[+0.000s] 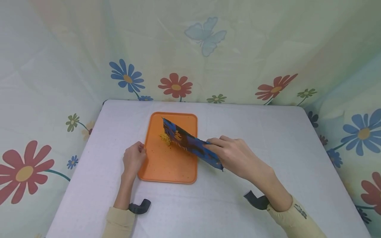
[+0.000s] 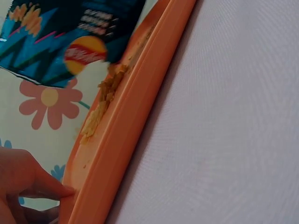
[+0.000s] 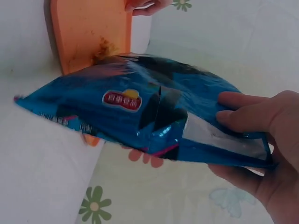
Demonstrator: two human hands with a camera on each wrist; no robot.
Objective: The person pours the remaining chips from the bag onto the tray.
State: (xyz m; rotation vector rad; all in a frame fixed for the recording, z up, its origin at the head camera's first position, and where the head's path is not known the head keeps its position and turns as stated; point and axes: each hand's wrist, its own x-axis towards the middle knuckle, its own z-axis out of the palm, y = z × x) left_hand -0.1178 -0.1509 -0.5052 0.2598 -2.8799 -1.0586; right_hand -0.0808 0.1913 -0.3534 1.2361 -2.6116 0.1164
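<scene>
Head view: blue printed packet (image 1: 194, 144) slants over the orange tray (image 1: 166, 168), far end above tray, near end past the right rim. Right hand (image 1: 239, 158) pinches the near end, thumb one side, fingers other. Left hand (image 1: 134, 158) at the tray's left rim, fingertips pinching the edge. Small heap of yellow bits (image 1: 165, 139) on tray beside packet's far end, plus scattered crumbs. Can't tell if packet touches tray.

Handling, my guess: packet light, thin, floppy film, shiny so a bit slippery; how much is inside, can't tell. Best hold is the near end, flat pinch, no squeezing mid-bag. Bits look dry, brittle, would crush easily. Tray looks stiff, light, likely to slide; rim is the place to hold.

Surface: white-covered table (image 1: 223, 205), tray lying flat. Room: pale curtain (image 1: 253, 49) behind and at both sides, printed with flowers and a butterfly (image 1: 206, 35). Light sleeves (image 1: 120, 219), dark wrist straps (image 1: 140, 207).
</scene>
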